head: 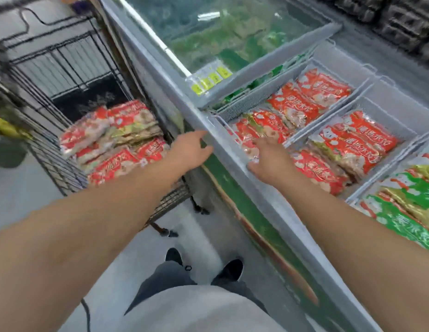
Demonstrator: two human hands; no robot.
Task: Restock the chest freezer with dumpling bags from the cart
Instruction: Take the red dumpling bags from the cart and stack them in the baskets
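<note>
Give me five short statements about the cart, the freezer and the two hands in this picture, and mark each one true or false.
1. Red dumpling bags lie stacked in the wire cart. True.
2. The left hand grips a bag. False: its fingers are out straight and it holds nothing, between the cart and the freezer rim.
3. The right hand reaches over the rim, above red bags in the freezer basket. True.
4. The glass lid covers the baskets of red bags. False: it covers the far section, and those baskets lie open.
5. All bags in the freezer are red. False: green bags lie in the near right basket.
</note>
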